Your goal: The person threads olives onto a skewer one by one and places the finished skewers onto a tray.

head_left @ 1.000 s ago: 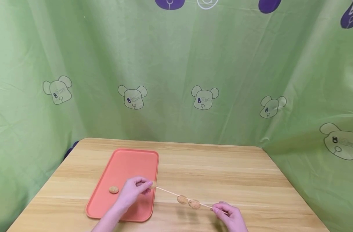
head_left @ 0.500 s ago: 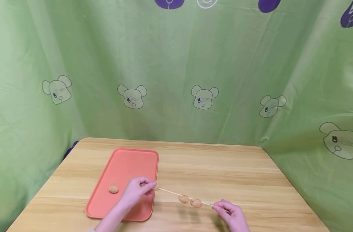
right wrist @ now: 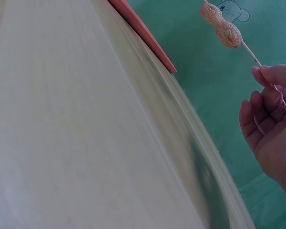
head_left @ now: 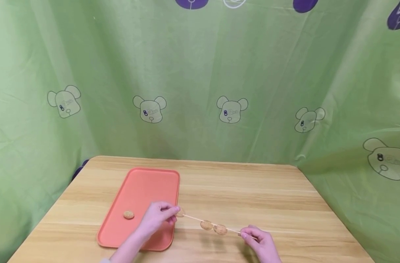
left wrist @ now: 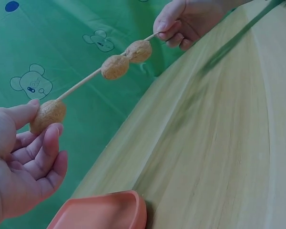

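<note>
A thin wooden skewer slants between the two hands above the table. Two oval, rough-skinned brown balls are threaded side by side along it. My left hand pinches a third brown ball between thumb and fingers, and the skewer's far end meets that ball. At the other end, my right hand pinches the skewer between thumb and forefinger, with the stick running back into the palm in the right wrist view. One more brown ball lies on the pink tray, left of my left wrist.
The tray stands on the left part of a light wooden table, with my left forearm over its near end. A green curtain printed with bear heads hangs behind and along both sides of the table.
My left hand has shifted a little to the right with its ball, so the gap to the two threaded balls is narrower. My right hand has hardly moved and keeps its grip.
</note>
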Available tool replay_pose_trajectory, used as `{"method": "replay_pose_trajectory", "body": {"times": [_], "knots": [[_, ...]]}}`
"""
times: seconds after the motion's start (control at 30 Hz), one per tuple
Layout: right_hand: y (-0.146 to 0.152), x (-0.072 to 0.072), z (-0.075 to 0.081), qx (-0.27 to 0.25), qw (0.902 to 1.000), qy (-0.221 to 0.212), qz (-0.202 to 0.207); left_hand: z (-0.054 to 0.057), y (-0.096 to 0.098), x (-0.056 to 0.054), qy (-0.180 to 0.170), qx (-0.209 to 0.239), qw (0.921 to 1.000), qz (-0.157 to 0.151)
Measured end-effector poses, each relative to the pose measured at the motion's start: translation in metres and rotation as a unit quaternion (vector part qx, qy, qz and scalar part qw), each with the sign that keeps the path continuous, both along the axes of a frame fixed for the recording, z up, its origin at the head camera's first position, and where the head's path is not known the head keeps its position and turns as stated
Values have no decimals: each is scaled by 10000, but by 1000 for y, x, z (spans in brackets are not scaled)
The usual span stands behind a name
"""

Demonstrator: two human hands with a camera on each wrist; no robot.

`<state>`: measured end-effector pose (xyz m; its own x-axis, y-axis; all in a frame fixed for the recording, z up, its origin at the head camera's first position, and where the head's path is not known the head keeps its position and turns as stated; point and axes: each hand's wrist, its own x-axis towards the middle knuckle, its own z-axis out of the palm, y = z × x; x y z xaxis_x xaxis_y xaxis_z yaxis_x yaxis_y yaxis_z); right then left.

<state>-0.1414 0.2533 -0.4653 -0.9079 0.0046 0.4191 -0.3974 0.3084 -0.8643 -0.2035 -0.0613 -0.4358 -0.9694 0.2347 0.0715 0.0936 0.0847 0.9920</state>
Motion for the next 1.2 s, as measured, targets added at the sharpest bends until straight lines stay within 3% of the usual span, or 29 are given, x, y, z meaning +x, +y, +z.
{"method": "replay_pose_trajectory", "body": {"times": [0.2, 0.47, 0.7, 0.8, 1.03, 1.2], "knots": [[4, 0, 0, 32, 9991, 118, 406, -1, -1, 0, 162, 17, 9999, -44], [3, 0, -3, 59, 9997, -6, 234, -2, -4, 4, 361, 595, 9946, -768], [-3, 0, 0, 24, 9994, -198, -284, 3, -2, 5, 386, 480, 9971, -450], [-5, 0, 3, -50, 9993, -270, -255, 4, 0, 5, 444, 423, 9967, -529], [-5, -2, 8, -44, 9987, -72, 493, 2, 6, 9, 456, 455, 9953, -724], [-5, -4, 7, -164, 9976, 11, 679, 2, 9, 10, 310, 465, 9962, -661]]}}
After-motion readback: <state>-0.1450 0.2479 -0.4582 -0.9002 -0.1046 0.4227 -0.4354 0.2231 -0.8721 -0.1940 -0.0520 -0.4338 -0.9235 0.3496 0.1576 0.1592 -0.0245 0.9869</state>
